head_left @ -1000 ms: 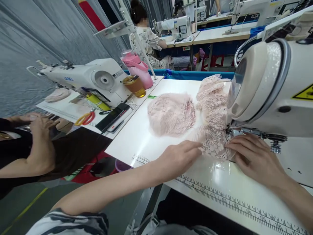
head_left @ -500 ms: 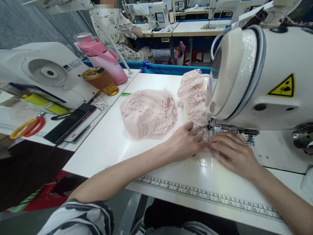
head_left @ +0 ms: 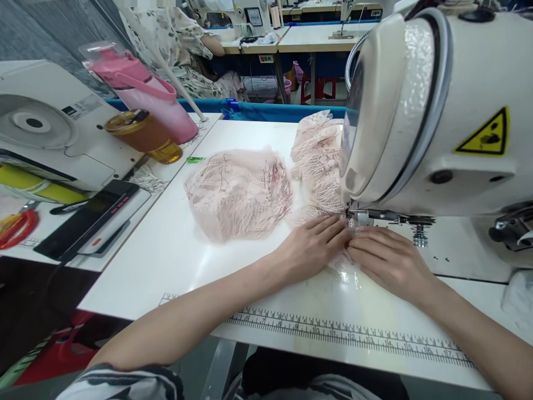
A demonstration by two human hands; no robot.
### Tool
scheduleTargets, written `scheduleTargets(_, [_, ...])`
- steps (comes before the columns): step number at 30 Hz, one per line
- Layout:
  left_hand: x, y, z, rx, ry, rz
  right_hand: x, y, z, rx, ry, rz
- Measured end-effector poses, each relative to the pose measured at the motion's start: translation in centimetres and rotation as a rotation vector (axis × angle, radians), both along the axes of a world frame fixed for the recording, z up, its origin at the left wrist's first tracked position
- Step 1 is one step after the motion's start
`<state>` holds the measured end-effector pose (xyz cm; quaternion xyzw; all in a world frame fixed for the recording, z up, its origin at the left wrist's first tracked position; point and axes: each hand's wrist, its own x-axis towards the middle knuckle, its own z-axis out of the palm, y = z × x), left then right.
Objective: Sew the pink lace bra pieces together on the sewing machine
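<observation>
Glossy white sewing table (head_left: pixel 200 261) carries thin pale-pink lace (head_left: pixel 310 213), likely light, limp and easily snagged, best pinned as now under the flat, unclenched left hand (head_left: pixel 310 250) and right hand (head_left: pixel 391 262).

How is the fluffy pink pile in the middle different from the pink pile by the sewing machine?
The middle pile is wide, rounded and fuzzy with dark threads; the machine-side pile is narrower with clear lace holes. The middle pile lies alone; the machine-side pile runs up to the sewing machine. Both are pale pink.
</observation>
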<state>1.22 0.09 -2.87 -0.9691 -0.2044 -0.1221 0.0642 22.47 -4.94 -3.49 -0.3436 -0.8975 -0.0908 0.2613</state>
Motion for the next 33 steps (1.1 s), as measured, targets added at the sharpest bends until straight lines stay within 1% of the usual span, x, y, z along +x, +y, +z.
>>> scheduleTargets(2, [-0.1, 0.1, -0.1, -0.038, 0.044, 0.004, 0.0, 0.0, -0.1, -0.007, 0.003, 0.024])
scheduleTargets(5, [-0.4, 0.4, 0.0, -0.091, 0.054, -0.011, -0.2, 0.0, -0.1, -0.003, -0.007, 0.043])
scheduleTargets(9, [-0.9, 1.2, 0.4, -0.153, 0.037, -0.052, -1.0, 0.0, 0.3, 0.039, -0.039, 0.021])
scheduleTargets(15, [-1.2, 1.8, 1.0, -0.192, 0.03, -0.071, -1.8, 0.2, 0.7, 0.099, -0.049, 0.005])
scheduleTargets(23, [-1.0, 1.8, 0.8, -0.187, 0.031, -0.032, -1.7, 0.3, 0.5, 0.101, -0.041, -0.008])
scheduleTargets(30, [-0.6, 1.2, 0.3, -0.142, 0.041, 0.021, -0.7, 0.1, -0.1, 0.034, -0.062, -0.055])
scheduleTargets(33, [-0.4, 0.9, 0.2, -0.12, 0.052, 0.037, -0.3, 0.1, -0.4, -0.02, -0.045, -0.075])
